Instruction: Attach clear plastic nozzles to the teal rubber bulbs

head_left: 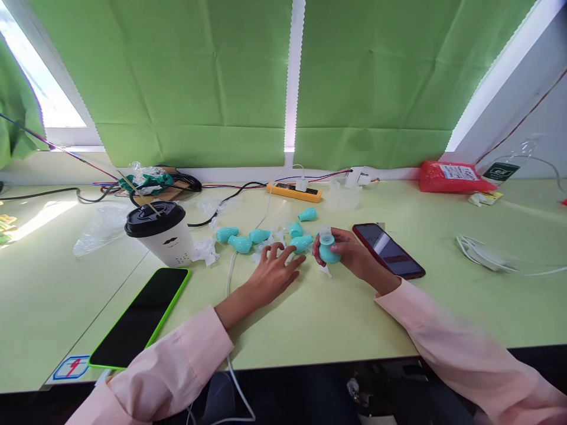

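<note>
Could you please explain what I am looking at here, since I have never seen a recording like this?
This single picture comes from a camera worn on a person's head, looking down at their own two bare hands over a pale green table. The right hand holds a small teal bulb. The left hand rests spread on the table, reaching toward more teal bulbs. Around them lie a lidded paper cup, a green-cased phone, a red-cased phone, a yellow power strip and a red packet.

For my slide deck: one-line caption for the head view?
Right hand holds a teal bulb while left hand reaches among loose teal bulbs on a green desk.
</note>
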A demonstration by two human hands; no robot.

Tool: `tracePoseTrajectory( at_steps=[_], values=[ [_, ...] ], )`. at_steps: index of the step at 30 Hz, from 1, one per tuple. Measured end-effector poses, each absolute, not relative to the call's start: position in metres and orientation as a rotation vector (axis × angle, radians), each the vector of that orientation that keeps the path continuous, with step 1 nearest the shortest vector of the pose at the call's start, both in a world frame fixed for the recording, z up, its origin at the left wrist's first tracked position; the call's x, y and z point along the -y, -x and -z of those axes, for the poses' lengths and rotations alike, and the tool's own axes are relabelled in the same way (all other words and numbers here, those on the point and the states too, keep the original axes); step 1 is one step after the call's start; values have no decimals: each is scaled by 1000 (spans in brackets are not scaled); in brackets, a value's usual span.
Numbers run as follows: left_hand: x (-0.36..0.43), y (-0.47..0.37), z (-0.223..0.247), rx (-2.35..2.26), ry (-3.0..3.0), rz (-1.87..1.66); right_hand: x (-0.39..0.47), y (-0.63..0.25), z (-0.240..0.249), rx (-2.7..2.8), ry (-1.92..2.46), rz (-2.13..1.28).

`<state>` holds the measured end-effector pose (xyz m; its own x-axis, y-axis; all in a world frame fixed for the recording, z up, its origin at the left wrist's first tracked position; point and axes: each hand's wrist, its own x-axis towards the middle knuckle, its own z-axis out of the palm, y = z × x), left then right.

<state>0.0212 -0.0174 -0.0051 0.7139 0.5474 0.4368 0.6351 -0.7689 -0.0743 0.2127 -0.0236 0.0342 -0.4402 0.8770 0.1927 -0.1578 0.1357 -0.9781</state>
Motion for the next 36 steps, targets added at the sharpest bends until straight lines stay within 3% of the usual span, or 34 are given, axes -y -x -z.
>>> tracePoseTrajectory(
  at_steps=[7,15,18,22,24,36],
  values=[
    [10,-58,13,439,2668,481,25,-214,-34,1571,732,-1410],
    [8,-64,14,523,2794,575,27,-216,-31,1573,751,-1270],
    [12,-47,-5,902,3012,992,29,-214,-23,1581,795,-1188],
    [16,-21,-29,1575,3070,2174,36,-202,-11,1598,896,-1170],
    [18,-14,-33,1715,3017,2557,42,-195,-7,1614,973,-1183],
    [23,-12,-28,1860,3027,2797,50,-186,2,1825,1057,-979]
  ],
)
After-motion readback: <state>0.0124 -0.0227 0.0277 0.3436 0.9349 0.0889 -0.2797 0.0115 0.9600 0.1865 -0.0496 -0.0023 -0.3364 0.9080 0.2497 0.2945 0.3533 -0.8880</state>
